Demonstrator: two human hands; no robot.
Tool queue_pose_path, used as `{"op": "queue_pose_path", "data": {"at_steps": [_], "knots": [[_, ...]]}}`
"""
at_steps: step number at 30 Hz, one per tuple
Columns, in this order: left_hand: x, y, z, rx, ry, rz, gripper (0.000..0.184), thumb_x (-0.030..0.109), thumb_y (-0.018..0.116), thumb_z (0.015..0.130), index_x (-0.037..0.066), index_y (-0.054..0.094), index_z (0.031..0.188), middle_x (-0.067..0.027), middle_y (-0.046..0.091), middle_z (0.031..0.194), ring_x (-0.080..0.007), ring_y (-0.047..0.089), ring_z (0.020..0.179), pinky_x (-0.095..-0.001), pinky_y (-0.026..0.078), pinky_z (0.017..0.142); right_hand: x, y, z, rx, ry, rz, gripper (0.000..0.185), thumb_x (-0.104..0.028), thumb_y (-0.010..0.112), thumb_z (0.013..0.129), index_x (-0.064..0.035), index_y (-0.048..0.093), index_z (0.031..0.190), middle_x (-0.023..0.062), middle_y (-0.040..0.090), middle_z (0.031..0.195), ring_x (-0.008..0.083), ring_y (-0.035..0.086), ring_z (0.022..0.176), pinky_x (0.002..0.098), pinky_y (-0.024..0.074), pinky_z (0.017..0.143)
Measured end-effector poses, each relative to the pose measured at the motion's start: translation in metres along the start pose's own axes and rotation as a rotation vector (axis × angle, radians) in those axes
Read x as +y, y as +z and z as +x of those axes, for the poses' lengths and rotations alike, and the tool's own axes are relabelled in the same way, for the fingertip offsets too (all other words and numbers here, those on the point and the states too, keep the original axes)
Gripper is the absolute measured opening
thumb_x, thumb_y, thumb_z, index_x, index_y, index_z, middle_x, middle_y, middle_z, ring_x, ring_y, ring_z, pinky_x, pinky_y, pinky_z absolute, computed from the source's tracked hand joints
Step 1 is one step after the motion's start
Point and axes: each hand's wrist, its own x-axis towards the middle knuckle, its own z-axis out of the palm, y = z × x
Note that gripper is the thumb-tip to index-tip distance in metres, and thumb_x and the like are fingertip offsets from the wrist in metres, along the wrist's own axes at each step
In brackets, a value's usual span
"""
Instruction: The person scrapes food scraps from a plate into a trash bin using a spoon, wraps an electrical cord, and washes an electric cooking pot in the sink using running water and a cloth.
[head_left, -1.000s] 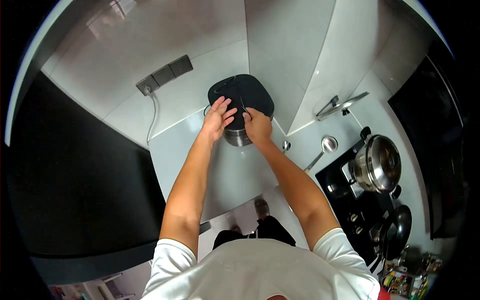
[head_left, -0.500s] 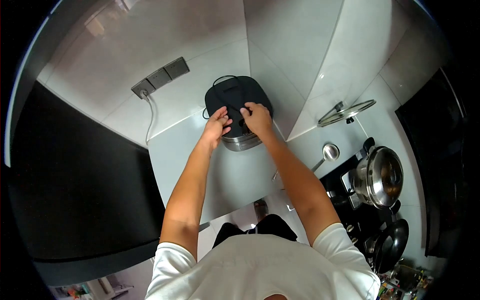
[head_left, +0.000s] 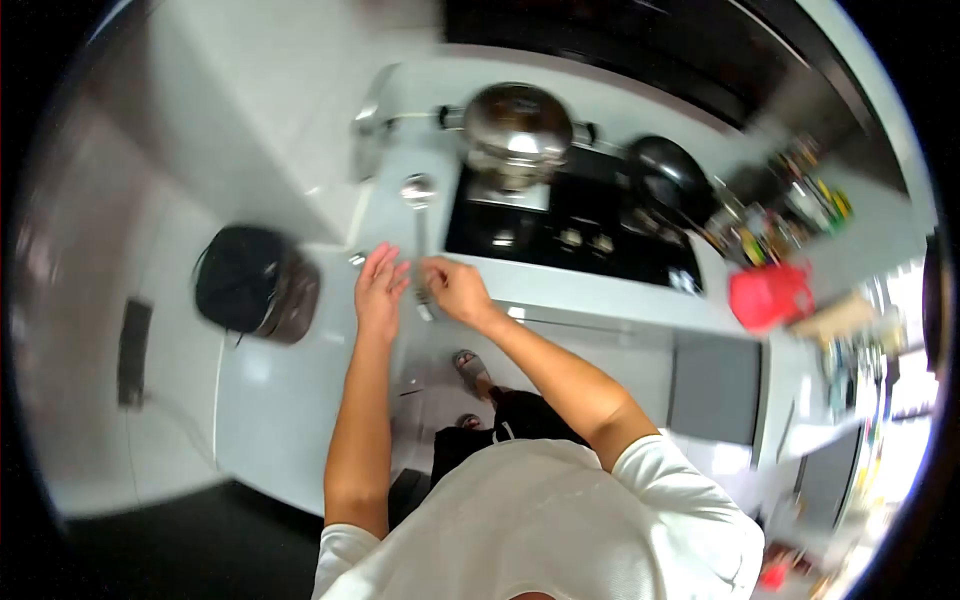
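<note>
My left hand (head_left: 379, 284) is raised over the counter with its fingers spread, holding nothing. To its right, my right hand (head_left: 457, 290) has curled fingers by the handle of a metal ladle (head_left: 418, 188). Blur hides whether those fingers touch the handle or hold anything. The ladle lies on the counter just left of the stove. A black-lidded rice cooker (head_left: 240, 275) stands in the counter corner, apart from both hands. Close to my left fingertips is a small shiny metal piece (head_left: 357, 258), too blurred to name.
On the black stove (head_left: 560, 235) sit a lidded steel pot (head_left: 517, 125) and a dark wok (head_left: 665, 178). A blurred glass lid (head_left: 372, 125) stands against the wall. Bottles and a red bag (head_left: 768, 298) crowd the right. A socket strip (head_left: 133, 352) is on the left wall.
The view has swung right toward the stove. Both hands have left the rice cooker's top and moved over to the ladle. The rice cooker now appears at the left.
</note>
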Motion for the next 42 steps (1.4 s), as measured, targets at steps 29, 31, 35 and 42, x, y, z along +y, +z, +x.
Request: {"op": "queue_pose_path", "data": {"at_steps": [29,31,35,42], "knots": [[-0.532,0.658,-0.555,-1.195,-0.8,0.406,0.038,0.013,0.053,0.104,0.01,0.053,0.142,-0.0035,0.064,0.13,-0.0154,0.066,0.104,-0.03,0.054,0.083,0.243,-0.629,-0.754,1.274,0.728,-0.056,0.018,-0.008,0.064,0.091,-0.0057,0.072,0.107,0.0111,0.074,0.09,0.0193,0.07,0.077,0.032,0.0543,0.073],[-0.558,0.686,-0.582,-1.218,-0.823,0.443,0.038,0.013,0.052,0.104,0.01,0.052,0.142,-0.0037,0.063,0.131,-0.0149,0.066,0.104,-0.0291,0.054,0.082,0.259,-0.654,-0.782,1.311,0.738,-0.024,0.018,-0.009,0.064,0.092,-0.0061,0.072,0.107,0.0107,0.074,0.089,0.019,0.07,0.077,0.032,0.0543,0.074],[-0.619,0.739,-0.615,-1.241,-0.875,0.47,0.039,0.012,0.051,0.104,0.009,0.05,0.143,-0.0047,0.061,0.132,-0.0147,0.066,0.103,-0.0276,0.055,0.081,0.302,-0.706,-0.821,1.278,0.874,-0.045,0.019,-0.011,0.065,0.091,-0.0067,0.072,0.108,0.0111,0.074,0.091,0.0221,0.07,0.079,0.0344,0.0551,0.075],[-0.735,0.826,-0.632,-1.089,-0.928,0.569,0.042,0.016,0.052,0.104,0.01,0.048,0.146,-0.0058,0.056,0.138,-0.019,0.061,0.118,-0.0336,0.052,0.092,0.415,-0.806,-0.854,1.153,1.089,-0.316,0.018,-0.017,0.067,0.088,-0.0086,0.071,0.104,0.012,0.073,0.095,0.0319,0.071,0.088,0.0437,0.0557,0.079]]}}
